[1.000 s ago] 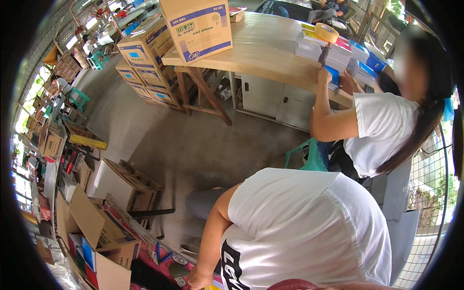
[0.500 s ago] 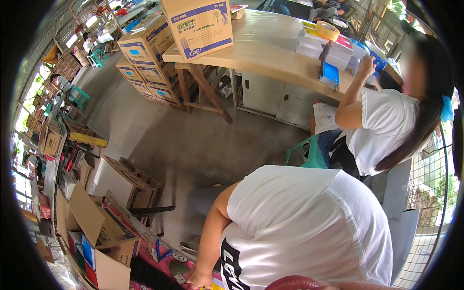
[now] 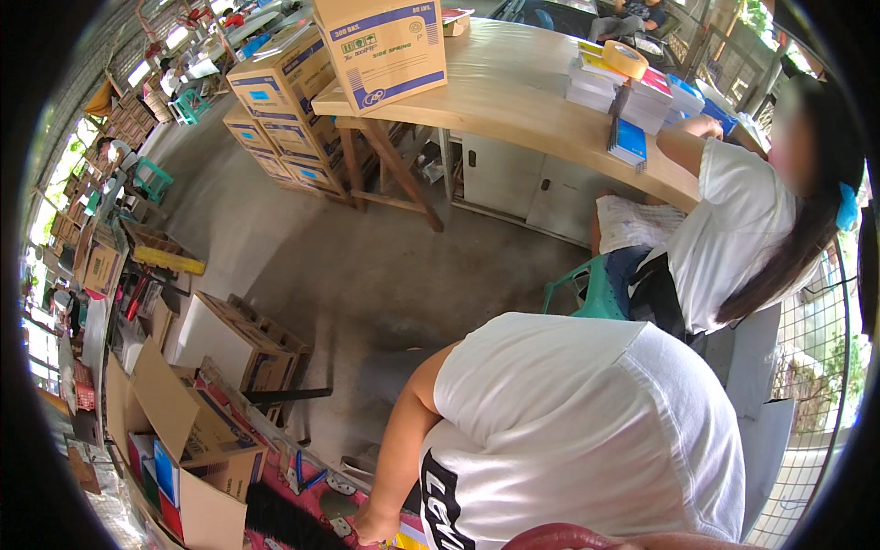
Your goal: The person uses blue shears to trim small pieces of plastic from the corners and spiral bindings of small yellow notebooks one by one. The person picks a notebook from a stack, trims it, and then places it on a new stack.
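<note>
My right hand [image 3: 375, 523] reaches down at the lower edge, below a bare forearm and a white sleeve [image 3: 541, 367]. Its fingers are largely hidden and cut off by the frame, so their grip does not show. Beside it is a yellow item [image 3: 409, 534], seen only in part. A pink patterned cloth [image 3: 323, 469] covers the surface to its left. On that cloth lie a blue-handled tool [image 3: 305, 477] and a dark, fuzzy-looking thing [image 3: 284, 519]. Further left stands an open carton [image 3: 213, 509] with blue and red notebooks [image 3: 166, 474] inside. My left hand is out of view.
A co-worker [image 3: 747, 234] in white sits on a green stool [image 3: 600, 289] at a wooden table [image 3: 513, 69]. Stacked notebooks [image 3: 639, 105] and a tape roll [image 3: 624, 60] are on it. Cartons [image 3: 284, 110] stand left of the table, another carton [image 3: 243, 344] nearer me.
The co-worker's raised hand has come down toward the tabletop, and the arm has swung right, uncovering a pale cloth on the lap. My right hand stays in nearly the same place.
</note>
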Action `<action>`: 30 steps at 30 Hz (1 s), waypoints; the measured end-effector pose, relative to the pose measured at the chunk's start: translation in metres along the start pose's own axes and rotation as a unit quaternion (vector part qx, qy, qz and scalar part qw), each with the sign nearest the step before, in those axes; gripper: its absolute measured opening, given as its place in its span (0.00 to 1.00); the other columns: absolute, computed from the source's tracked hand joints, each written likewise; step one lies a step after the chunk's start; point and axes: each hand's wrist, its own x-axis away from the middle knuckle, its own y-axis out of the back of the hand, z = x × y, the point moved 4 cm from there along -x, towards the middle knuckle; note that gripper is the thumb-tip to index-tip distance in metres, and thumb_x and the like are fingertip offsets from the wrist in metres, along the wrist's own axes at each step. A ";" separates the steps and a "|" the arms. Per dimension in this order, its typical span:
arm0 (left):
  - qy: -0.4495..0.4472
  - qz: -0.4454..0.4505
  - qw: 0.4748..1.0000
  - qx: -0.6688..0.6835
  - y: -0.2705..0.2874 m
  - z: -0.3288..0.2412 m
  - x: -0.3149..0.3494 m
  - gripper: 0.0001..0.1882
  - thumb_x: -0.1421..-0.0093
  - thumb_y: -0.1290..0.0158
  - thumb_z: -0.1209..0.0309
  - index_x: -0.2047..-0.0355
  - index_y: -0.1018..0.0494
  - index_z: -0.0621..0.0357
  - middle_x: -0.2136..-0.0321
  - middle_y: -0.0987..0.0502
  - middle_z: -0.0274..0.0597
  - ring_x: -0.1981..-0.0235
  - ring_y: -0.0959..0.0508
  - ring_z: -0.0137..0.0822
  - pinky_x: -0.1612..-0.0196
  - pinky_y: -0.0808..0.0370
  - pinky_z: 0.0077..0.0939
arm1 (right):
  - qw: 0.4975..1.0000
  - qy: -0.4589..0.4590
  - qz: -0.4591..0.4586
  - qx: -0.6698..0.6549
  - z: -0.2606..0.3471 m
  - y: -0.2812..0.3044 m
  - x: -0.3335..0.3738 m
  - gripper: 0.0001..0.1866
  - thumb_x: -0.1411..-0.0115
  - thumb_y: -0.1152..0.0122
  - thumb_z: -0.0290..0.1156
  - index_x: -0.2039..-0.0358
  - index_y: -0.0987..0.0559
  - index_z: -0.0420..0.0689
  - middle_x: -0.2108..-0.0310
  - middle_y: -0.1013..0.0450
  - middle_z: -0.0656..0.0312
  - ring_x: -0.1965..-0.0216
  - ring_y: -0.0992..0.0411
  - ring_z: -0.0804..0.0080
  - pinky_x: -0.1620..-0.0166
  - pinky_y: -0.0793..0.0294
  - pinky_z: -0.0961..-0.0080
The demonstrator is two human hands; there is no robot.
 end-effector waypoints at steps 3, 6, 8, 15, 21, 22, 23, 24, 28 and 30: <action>-0.001 -0.003 1.000 0.000 -0.001 -0.002 -0.001 0.18 0.47 0.37 0.55 0.65 0.22 0.56 0.71 0.21 0.43 0.71 0.21 0.44 0.67 0.25 0.36 | 1.000 -0.019 0.011 -0.002 -0.006 -0.004 -0.002 0.16 0.49 0.37 0.42 0.68 0.23 0.42 0.58 0.30 0.44 0.63 0.25 0.46 0.64 0.26 0.56; 0.005 -0.012 1.000 -0.007 0.003 -0.001 0.001 0.18 0.47 0.36 0.54 0.65 0.22 0.56 0.71 0.21 0.43 0.71 0.21 0.44 0.67 0.25 0.36 | 0.999 -0.042 0.029 0.000 -0.015 -0.012 -0.004 0.16 0.49 0.37 0.43 0.68 0.23 0.43 0.58 0.30 0.45 0.63 0.25 0.46 0.63 0.26 0.56; 0.008 -0.017 1.000 -0.010 0.005 0.000 0.002 0.19 0.47 0.36 0.54 0.65 0.22 0.55 0.71 0.21 0.43 0.71 0.22 0.44 0.67 0.25 0.36 | 0.997 -0.063 0.044 -0.012 -0.018 -0.015 -0.006 0.16 0.49 0.37 0.43 0.69 0.23 0.43 0.58 0.30 0.45 0.62 0.25 0.47 0.63 0.26 0.56; 0.116 -0.117 0.985 -0.057 0.036 0.011 0.024 0.19 0.48 0.35 0.53 0.66 0.21 0.55 0.71 0.21 0.42 0.71 0.22 0.43 0.67 0.25 0.36 | 0.994 0.011 -0.087 -0.071 -0.001 0.038 0.024 0.15 0.54 0.31 0.33 0.66 0.23 0.43 0.72 0.24 0.52 0.64 0.24 0.51 0.63 0.27 0.57; 0.256 -0.022 0.966 -0.015 -0.004 0.073 0.060 0.12 0.38 0.52 0.66 0.58 0.30 0.60 0.61 0.26 0.47 0.55 0.29 0.52 0.51 0.37 0.50 | 0.949 -0.130 -0.081 -0.276 -0.036 0.055 0.030 0.12 0.46 0.34 0.34 0.64 0.23 0.43 0.72 0.23 0.55 0.68 0.23 0.57 0.66 0.27 0.61; 0.248 -0.032 0.968 -0.024 -0.001 0.076 0.067 0.12 0.38 0.52 0.68 0.56 0.31 0.60 0.60 0.26 0.47 0.55 0.29 0.53 0.51 0.37 0.50 | 0.951 -0.115 -0.117 -0.261 -0.030 0.064 0.031 0.11 0.44 0.36 0.34 0.64 0.23 0.42 0.73 0.23 0.55 0.69 0.23 0.58 0.66 0.28 0.62; 0.232 -0.040 0.971 -0.030 -0.001 0.077 0.069 0.13 0.38 0.52 0.69 0.55 0.31 0.60 0.59 0.26 0.48 0.56 0.29 0.53 0.52 0.36 0.49 | 0.959 -0.094 -0.104 -0.245 -0.030 0.066 0.033 0.10 0.41 0.38 0.32 0.62 0.24 0.41 0.74 0.23 0.57 0.73 0.23 0.64 0.69 0.26 0.65; 0.215 -0.047 0.975 -0.035 -0.001 0.077 0.070 0.14 0.38 0.52 0.70 0.53 0.32 0.60 0.58 0.26 0.48 0.56 0.29 0.54 0.53 0.36 0.49 | 0.944 -0.110 -0.064 -0.304 -0.033 0.065 0.031 0.09 0.40 0.40 0.31 0.62 0.24 0.40 0.74 0.23 0.57 0.74 0.23 0.66 0.71 0.26 0.67; 0.273 -0.041 0.961 -0.015 0.004 0.076 0.083 0.11 0.37 0.52 0.69 0.56 0.31 0.60 0.59 0.26 0.45 0.53 0.29 0.50 0.49 0.38 0.47 | 0.870 -0.181 0.042 -0.456 -0.038 0.061 0.019 0.07 0.37 0.48 0.28 0.63 0.24 0.39 0.74 0.24 0.60 0.79 0.24 0.74 0.76 0.25 0.74; 0.256 -0.032 0.966 0.005 0.005 0.070 0.078 0.10 0.36 0.52 0.71 0.56 0.30 0.59 0.59 0.26 0.45 0.54 0.29 0.49 0.50 0.37 0.46 | 0.960 -0.146 -0.113 -0.212 -0.071 0.057 0.004 0.16 0.38 0.43 0.42 0.67 0.24 0.40 0.75 0.23 0.58 0.77 0.24 0.61 0.73 0.26 0.67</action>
